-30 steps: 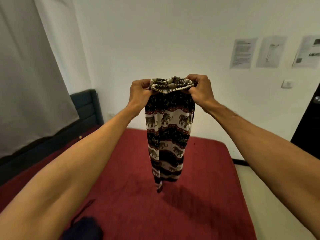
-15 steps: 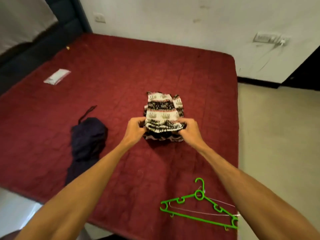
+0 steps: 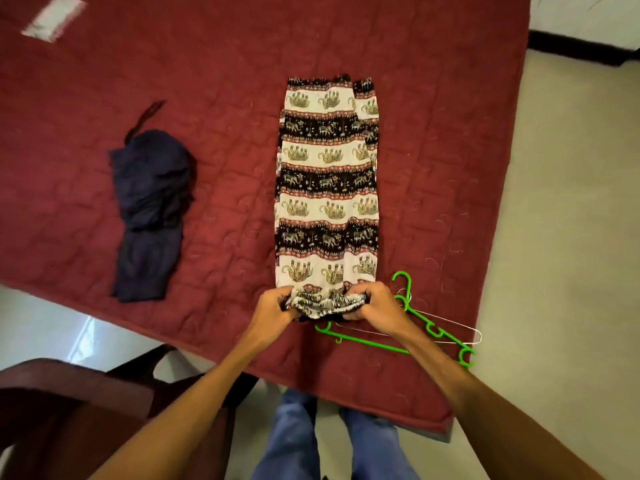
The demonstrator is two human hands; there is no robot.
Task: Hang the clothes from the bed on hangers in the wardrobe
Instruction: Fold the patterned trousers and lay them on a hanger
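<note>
Head view looks straight down at the person standing at the foot of the bed [image 3: 225,98]. The elephant-print trousers [image 3: 327,188] lie stretched flat on the red quilt, legs pointing away and the gathered waistband at the near end. Both hands grip that waistband: the left hand [image 3: 273,311] has its fingers curled round the left corner, and the right hand [image 3: 375,306] is bunched on the right corner. Just beside the right hand, partly under the wrist, a green hanger [image 3: 433,328] lies on the quilt near the bed's edge, with a thin wire hanger [image 3: 479,335] lying with it. Well to the left lies a crumpled dark navy garment [image 3: 149,209], strap trailing upward. A blurred white packet [image 3: 52,17] sits at the far corner. A maroon chair [image 3: 69,393] stands at lower left.
</note>
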